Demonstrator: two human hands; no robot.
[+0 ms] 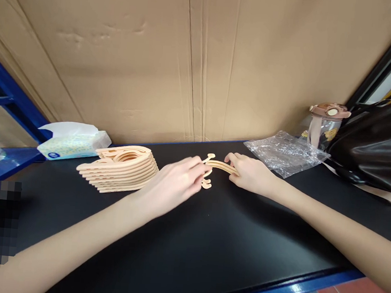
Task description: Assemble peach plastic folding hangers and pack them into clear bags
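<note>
A peach plastic hanger (218,166) lies on the black tabletop (207,243) between my two hands. My left hand (175,181) pinches its hooked end with closed fingers. My right hand (249,173) grips the other end, fingers curled over it. A stack of several matching peach hangers (120,169) sits to the left of my left hand, apart from it.
A tissue pack (74,143) lies at the back left. Crumpled clear plastic (285,153), a pink-lidded bottle (325,123) and a dark bag (378,144) crowd the back right. Cardboard walls the rear; a blue edge (292,289) bounds the front.
</note>
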